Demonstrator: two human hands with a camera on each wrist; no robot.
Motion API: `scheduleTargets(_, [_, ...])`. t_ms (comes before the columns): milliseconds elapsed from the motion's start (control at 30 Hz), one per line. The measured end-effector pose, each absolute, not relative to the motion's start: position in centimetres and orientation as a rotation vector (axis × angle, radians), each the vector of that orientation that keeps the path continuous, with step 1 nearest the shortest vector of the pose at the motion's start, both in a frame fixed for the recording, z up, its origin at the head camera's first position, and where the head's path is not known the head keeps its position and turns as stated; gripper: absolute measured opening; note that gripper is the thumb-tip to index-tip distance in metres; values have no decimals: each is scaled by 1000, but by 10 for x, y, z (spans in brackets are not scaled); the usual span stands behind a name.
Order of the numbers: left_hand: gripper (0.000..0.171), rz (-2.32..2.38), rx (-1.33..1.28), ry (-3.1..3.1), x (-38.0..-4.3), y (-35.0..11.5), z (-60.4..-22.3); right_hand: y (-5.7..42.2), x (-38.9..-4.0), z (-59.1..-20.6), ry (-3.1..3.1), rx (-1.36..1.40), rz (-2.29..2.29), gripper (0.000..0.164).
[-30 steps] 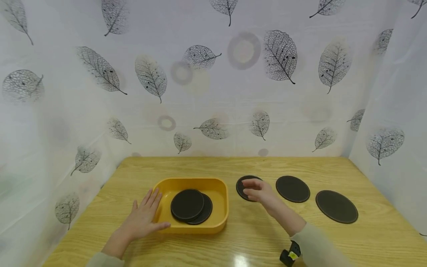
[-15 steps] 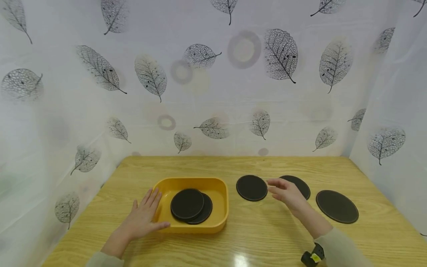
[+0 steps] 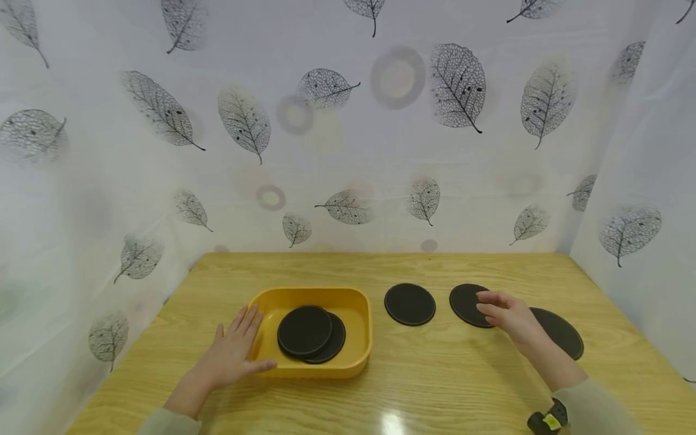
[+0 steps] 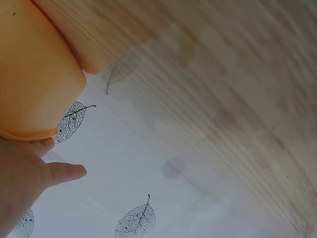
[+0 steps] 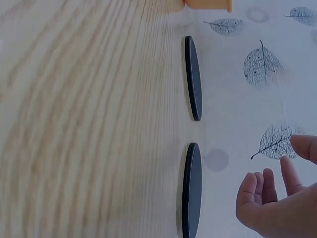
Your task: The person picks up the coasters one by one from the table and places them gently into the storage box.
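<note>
My left hand (image 3: 228,353) rests on the left rim of a yellow plastic basin (image 3: 359,362), fingers spread and straight, thumb along the near rim. In the left wrist view that hand lies against the basin wall (image 4: 42,74). Inside the basin, one round black coaster (image 3: 304,331) overlaps another coaster (image 3: 336,347). My right hand (image 3: 513,320) hovers above the table with loosely bent fingers and nothing in them. Its fingertips overlap the middle coaster (image 3: 466,305) in the head view, and its wrist partly covers the right coaster (image 3: 562,335). A third coaster (image 3: 409,304) lies nearer the basin.
Everything stands on a light wooden table (image 3: 326,405). White curtain cloth (image 3: 348,151) with a leaf print encloses the back and both sides. A black strap device (image 3: 548,418) sits on the right wrist by the sleeve.
My right hand has moved rightward, from over the coaster nearest the basin to the middle and right ones. The left hand and the basin have stayed in place.
</note>
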State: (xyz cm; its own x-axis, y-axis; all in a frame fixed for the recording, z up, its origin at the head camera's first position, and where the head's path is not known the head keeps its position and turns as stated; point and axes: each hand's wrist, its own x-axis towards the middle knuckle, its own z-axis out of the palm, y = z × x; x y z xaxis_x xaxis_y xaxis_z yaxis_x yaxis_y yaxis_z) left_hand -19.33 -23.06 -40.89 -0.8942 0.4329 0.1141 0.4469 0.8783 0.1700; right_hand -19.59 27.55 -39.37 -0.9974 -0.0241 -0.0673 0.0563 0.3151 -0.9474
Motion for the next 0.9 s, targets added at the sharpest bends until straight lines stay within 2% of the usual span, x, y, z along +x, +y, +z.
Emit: scheduleTargets(900, [95, -290, -701, -2974, -194, -232, -409, 374, -193, -416, 2842, 192, -1399, 55])
